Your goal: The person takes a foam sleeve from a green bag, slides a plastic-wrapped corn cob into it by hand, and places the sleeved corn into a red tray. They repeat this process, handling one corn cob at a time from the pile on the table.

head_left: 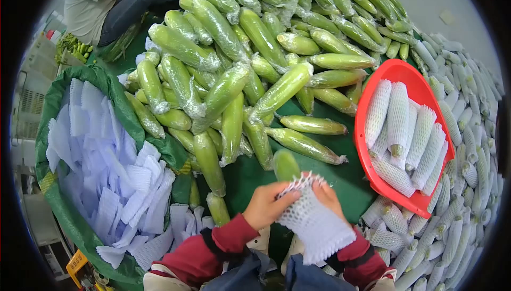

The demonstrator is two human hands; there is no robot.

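The left hand (266, 206) and right hand (327, 198) pinch the mouth of a white foam net sleeve (314, 224). A corn cob (286, 164) pokes out just beyond the grip. Farther beyond, a pile of wrapped cobs (218, 25) lies on the green table (346, 179). Right of the grip sits a red tray (407, 75) of sleeved cobs. To the left is a green sack (101, 75) of loose sleeves.

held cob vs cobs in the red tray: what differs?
The held cob is only partly sleeved, its green end sticking out of the net sleeve; the tray cobs are covered nearly end to end. The held cob is up off the table, with the left hand and right hand gripping its net; the tray cobs lie side by side in the red tray. Shared: the same white foam netting.
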